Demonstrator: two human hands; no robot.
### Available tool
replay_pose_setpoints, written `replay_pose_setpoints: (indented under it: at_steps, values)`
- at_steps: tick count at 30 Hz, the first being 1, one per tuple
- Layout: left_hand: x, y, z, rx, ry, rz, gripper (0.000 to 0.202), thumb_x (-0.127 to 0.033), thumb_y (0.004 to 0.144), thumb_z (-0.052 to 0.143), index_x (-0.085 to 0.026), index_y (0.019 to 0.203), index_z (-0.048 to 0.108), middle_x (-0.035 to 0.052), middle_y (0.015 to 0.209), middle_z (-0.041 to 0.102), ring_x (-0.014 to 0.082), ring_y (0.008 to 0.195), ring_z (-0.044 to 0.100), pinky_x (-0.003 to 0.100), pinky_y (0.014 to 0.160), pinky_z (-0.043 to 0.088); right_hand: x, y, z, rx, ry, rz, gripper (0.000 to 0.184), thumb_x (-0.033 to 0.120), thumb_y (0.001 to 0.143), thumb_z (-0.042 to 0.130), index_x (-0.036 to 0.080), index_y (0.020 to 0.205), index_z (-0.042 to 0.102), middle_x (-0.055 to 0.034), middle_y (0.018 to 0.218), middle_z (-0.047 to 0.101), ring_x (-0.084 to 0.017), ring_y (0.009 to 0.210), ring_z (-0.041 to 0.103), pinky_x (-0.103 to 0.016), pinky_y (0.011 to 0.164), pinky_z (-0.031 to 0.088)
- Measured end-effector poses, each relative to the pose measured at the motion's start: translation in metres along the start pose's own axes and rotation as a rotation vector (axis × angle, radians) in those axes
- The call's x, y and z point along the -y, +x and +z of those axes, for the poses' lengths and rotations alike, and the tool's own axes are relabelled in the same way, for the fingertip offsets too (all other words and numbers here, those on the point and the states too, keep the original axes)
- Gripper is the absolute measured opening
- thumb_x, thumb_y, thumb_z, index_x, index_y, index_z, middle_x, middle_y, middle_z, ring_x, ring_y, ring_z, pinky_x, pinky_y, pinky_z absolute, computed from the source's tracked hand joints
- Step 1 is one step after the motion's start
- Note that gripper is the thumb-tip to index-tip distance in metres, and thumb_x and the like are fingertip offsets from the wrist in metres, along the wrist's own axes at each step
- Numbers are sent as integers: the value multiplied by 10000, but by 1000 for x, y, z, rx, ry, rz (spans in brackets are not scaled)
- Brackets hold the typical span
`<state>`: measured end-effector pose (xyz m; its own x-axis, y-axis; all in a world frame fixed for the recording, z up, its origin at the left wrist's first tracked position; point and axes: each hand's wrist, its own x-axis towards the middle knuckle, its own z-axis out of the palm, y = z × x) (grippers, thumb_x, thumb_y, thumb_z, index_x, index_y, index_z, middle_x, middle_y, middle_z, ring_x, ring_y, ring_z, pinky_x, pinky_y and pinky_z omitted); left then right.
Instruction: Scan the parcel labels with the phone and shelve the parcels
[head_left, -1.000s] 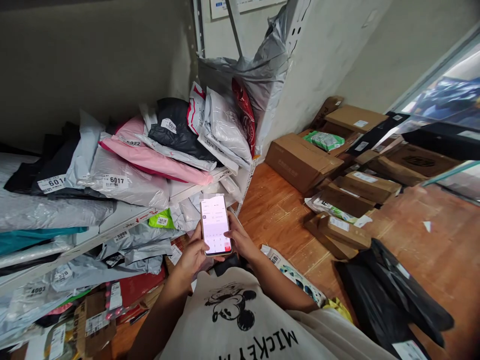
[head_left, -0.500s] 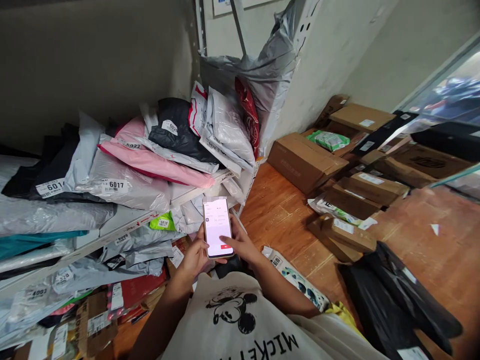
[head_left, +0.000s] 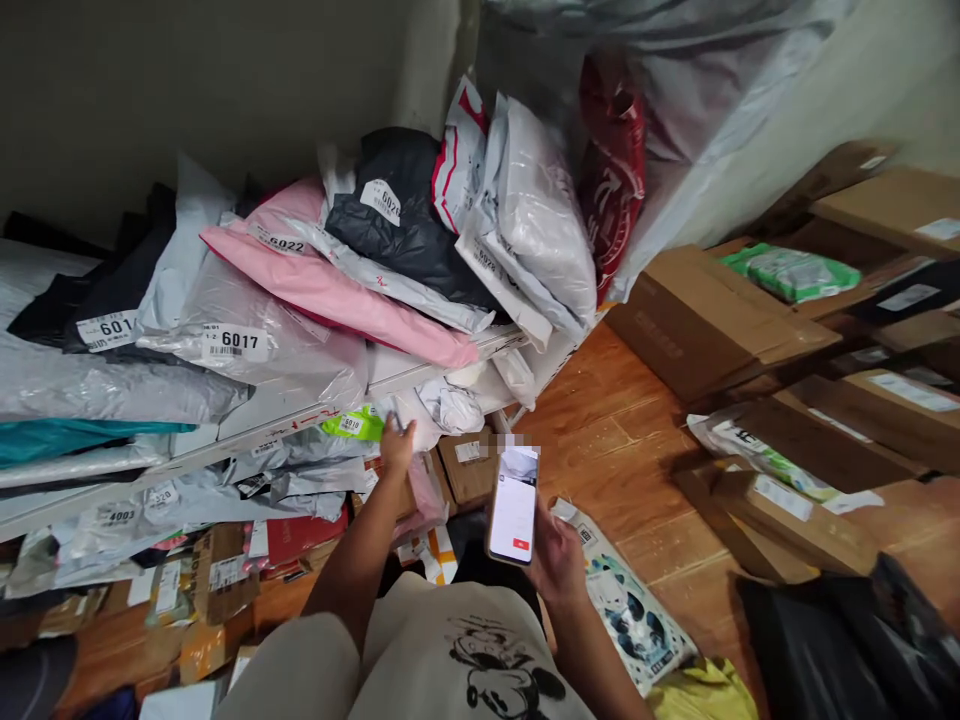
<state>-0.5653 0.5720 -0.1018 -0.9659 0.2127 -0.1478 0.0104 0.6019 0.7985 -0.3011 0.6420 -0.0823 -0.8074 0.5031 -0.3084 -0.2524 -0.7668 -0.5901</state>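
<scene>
Head view shows our right hand (head_left: 559,552) holding a smartphone (head_left: 514,515) in front of our body, above the floor, its lit screen facing up toward us. We judge the phone light and stiff, smooth enough to slip, and its glass fragile if dropped; the long side edges are the safest place to hold, leaving the screen uncovered. Our right grip is closed around the phone's right side and lower part, with the palm beside it and most of the fingers hidden behind, so we cannot tell how they press. Our left hand (head_left: 397,445) reaches below the front edge of the white shelf (head_left: 255,418), just beside the lime-green parcel (head_left: 354,424) labelled 6010 and a pale plastic mailer (head_left: 418,412). Its fingers look partly curled, but they are small and blurred, and we cannot tell whether they pinch or merely touch anything. Both packages should handle as light, soft and slick, we think, giving under pressure, and a folded edge or corner would offer the surest hold, away from the printed label.
</scene>
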Motion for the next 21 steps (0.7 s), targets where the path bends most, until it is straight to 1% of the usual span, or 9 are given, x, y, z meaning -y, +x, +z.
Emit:
replay_pose_setpoints:
  at_steps: [2,5,8,10,12,15,17,19,21]
  values:
    - [-12,14,29,54,64,67,557,-221,885,569,-122,1427,486,191,1376,573,301,1290,530,395,1080,395,-3,-4,-6,-25,30,27,498,532,756,646,330,1211,629,-52,1243,708,-349,1143,656,-554,1025,477]
    - [-37,17,70,114,124,168,603,-152,868,565,-135,1462,469,204,1345,587,331,1267,530,455,1111,341,-4,-8,-10,-145,43,44,452,469,724,683,322,1151,648,-67,1201,721,-369,1145,649,-591,1013,479]
    - [-41,13,81,182,115,269,648,-84,813,594,-188,1446,503,165,1362,569,293,1262,519,408,1133,321,-2,-8,-11,-255,17,36,441,419,682,726,324,1106,656,-63,1172,731,-373,1139,642,-591,982,498]
    - [-23,11,67,198,83,307,614,-59,815,564,-238,1402,553,120,1381,541,239,1240,527,333,1097,368,2,-7,-9,-268,-4,34,464,399,657,749,318,1105,658,-64,1163,734,-378,1142,636,-588,965,507]
    - [11,9,39,155,50,291,557,-51,852,482,-238,1368,577,110,1377,512,212,1199,541,309,1048,412,6,-5,-6,-258,-18,44,489,397,649,758,313,1121,658,-71,1159,735,-386,1135,637,-587,934,522]
    - [67,5,-11,-2,15,190,478,-85,910,369,-136,1340,568,163,1303,490,260,1158,538,399,1038,419,9,1,2,-219,-14,53,520,414,650,755,316,1150,650,-68,1161,736,-383,1122,647,-568,904,542]
    - [93,3,-38,-55,-4,161,403,-145,933,390,-118,1277,599,163,1213,522,284,1149,535,430,1054,400,9,6,7,-182,-12,62,545,410,650,754,315,1175,638,-64,1165,738,-377,1130,647,-553,908,544]
    - [103,3,-51,-69,-1,158,326,-203,934,460,-142,1202,635,154,1179,547,304,1190,512,450,1076,379,7,12,12,-140,-19,90,562,398,659,752,304,1199,628,-72,1171,738,-379,1137,645,-550,912,543]
    - [96,7,-49,-74,41,156,298,-279,935,519,-150,1180,631,138,1250,543,332,1263,461,503,1090,364,5,17,15,-103,-21,124,575,397,667,743,293,1220,625,-80,1184,734,-377,1136,648,-544,921,540]
